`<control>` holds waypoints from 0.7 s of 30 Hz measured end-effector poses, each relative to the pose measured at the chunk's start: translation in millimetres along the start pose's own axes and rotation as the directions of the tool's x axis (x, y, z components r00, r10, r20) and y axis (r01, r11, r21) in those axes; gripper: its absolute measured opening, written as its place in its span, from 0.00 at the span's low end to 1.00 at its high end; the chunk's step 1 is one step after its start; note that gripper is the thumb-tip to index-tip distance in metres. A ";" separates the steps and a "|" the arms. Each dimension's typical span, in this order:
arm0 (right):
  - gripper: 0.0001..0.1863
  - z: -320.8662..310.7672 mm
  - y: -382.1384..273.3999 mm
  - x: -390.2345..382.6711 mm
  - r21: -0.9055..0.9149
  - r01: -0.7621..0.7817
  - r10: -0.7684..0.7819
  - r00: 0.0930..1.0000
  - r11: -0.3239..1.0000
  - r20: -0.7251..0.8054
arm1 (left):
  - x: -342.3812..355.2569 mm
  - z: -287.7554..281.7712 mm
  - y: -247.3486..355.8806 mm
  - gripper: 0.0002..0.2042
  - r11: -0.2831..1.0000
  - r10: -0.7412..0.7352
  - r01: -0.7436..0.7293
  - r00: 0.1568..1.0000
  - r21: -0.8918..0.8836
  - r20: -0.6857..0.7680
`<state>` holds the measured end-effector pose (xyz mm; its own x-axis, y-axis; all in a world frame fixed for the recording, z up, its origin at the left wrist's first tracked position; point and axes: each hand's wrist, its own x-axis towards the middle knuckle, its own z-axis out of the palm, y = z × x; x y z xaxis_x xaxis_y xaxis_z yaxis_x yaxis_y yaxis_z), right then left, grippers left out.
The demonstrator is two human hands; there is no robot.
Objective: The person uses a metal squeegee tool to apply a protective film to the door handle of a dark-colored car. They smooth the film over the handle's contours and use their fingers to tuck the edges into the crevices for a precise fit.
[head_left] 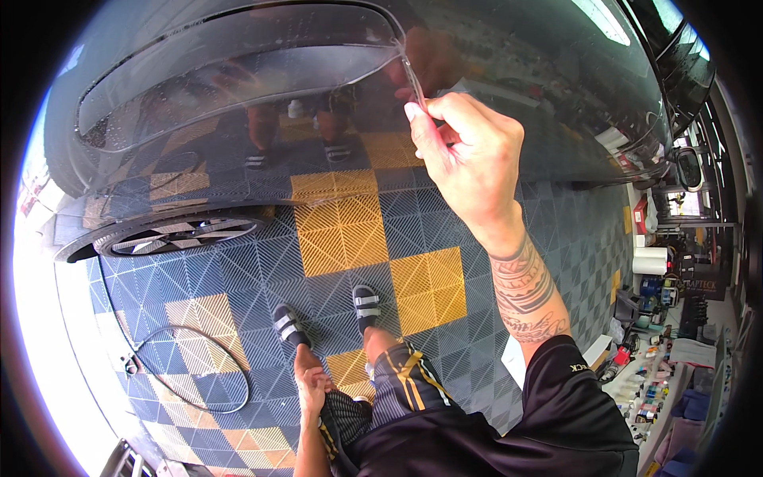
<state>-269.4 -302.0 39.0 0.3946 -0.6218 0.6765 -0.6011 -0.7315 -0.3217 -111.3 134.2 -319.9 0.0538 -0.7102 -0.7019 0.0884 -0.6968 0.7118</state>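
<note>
My right hand [469,155] is raised in front of a dark, glossy car body panel [517,103]. Thumb and forefinger pinch the end of a thin, clear strip of film [414,80]. From my fingertips the strip runs up to the right corner of a long, curved recess [238,83] in the panel, where it bunches together. Water droplets dot the panel around the recess. My left hand [315,381] hangs low beside my thigh, away from the car, its fingers loosely apart with nothing visible in them.
A car wheel [187,232] sits below the recess. On the tiled floor [342,230] at left lies a looped black hose or cable [191,327]. Bottles and supplies [648,389] crowd a bench at right, near a white paper roll [650,261]. Another dark car [683,87] stands behind.
</note>
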 end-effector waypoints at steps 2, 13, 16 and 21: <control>0.09 0.4 0.9 -0.8 0.005 -0.012 0.012 1.000 1.000 -0.011 | -0.6 0.5 3.6 0.12 1.000 -0.018 0.018 1.000 -0.023 -0.009; 0.10 5.1 -0.2 -5.1 0.056 -0.152 0.155 0.987 0.987 -0.053 | 0.4 -9.8 24.1 0.11 0.998 -0.053 0.054 0.998 -0.011 0.040; 0.11 8.2 0.5 -0.1 0.125 -0.220 0.231 0.970 0.967 -0.080 | 1.7 -19.5 35.3 0.12 0.999 -0.034 0.032 0.999 0.040 0.026; 0.13 2.1 1.6 4.1 0.137 -0.314 0.327 0.941 0.940 -0.089 | -15.3 -52.0 76.3 0.13 0.977 -0.036 0.054 0.995 0.208 -0.089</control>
<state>-267.3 -306.3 39.9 0.1123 -0.7993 0.5903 -0.5937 -0.5304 -0.6052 -53.6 97.1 -256.3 0.1392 -0.6728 -0.7266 -0.1174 -0.7398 0.6625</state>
